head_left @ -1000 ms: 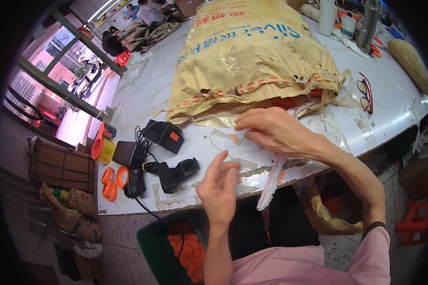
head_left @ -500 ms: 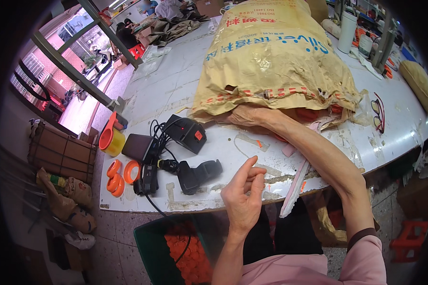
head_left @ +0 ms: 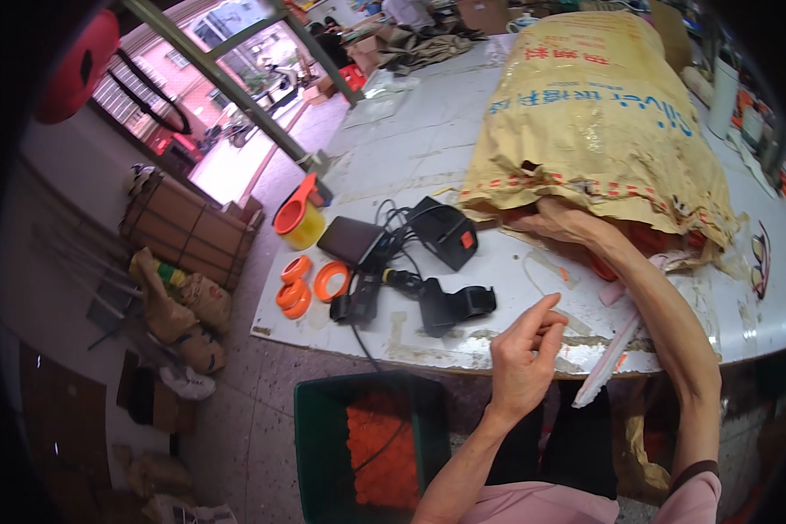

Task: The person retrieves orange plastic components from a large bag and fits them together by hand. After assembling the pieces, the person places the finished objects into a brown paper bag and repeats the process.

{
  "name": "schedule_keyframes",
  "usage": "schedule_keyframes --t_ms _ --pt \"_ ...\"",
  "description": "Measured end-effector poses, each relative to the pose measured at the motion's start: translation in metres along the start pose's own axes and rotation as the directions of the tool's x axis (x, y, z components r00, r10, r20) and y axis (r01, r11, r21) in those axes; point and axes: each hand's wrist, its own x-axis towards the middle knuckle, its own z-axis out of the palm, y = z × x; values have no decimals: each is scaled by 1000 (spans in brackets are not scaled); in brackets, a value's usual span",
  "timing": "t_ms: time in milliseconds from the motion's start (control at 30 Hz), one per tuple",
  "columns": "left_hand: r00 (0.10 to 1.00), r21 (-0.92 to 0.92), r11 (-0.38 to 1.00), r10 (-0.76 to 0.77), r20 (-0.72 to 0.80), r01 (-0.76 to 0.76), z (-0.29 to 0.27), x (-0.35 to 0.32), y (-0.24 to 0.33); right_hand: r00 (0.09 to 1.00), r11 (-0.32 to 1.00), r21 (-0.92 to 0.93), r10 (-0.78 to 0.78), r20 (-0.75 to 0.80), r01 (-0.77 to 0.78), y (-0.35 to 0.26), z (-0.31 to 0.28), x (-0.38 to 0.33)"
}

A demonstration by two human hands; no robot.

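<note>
A large yellow sack (head_left: 585, 131) lies on the table with its torn mouth facing me. Orange pieces (head_left: 653, 237) show inside that opening. My right hand (head_left: 561, 220) reaches into the mouth at its left part; the sack's edge covers part of it, and I cannot see what the fingers hold. Above the table's front edge hovers my left hand (head_left: 522, 365), its index finger stretched and the others bent, with nothing visible in it. Below the right forearm, a pale pink strip (head_left: 607, 362) hangs over the table edge.
Left of the sack are a black charger-like box (head_left: 444, 234), cables, a dark strapped device (head_left: 454, 306), several orange rings (head_left: 293, 288) and a yellow-and-orange cup (head_left: 300, 223). A green bin (head_left: 314, 437) holding orange pieces stands on the floor. Glasses (head_left: 761, 260) lie at right.
The view has swung left, so everything sits further right in the picture. My right hand stays in the sack's mouth, and my left hand keeps nearly the same pose.
</note>
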Motion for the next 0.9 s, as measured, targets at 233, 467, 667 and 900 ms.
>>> schedule_keyframes --t_ms 233,467,667,900 --pt "998 11 999 47 33 -47 15 5 8 674 712 -168 701 233 -682 -108 -103 -35" --pt "999 -5 1000 -25 -45 25 -5 3 1 944 943 105 302 131 -316 -110 -66 -44" --pt "998 5 1000 1 -62 0 -4 4 4 934 949 117 256 250 -292 -121 -78 -48" --pt "991 -26 999 -36 -130 33 -2 5 10 929 846 397 277 244 -356 -127 -85 -60"
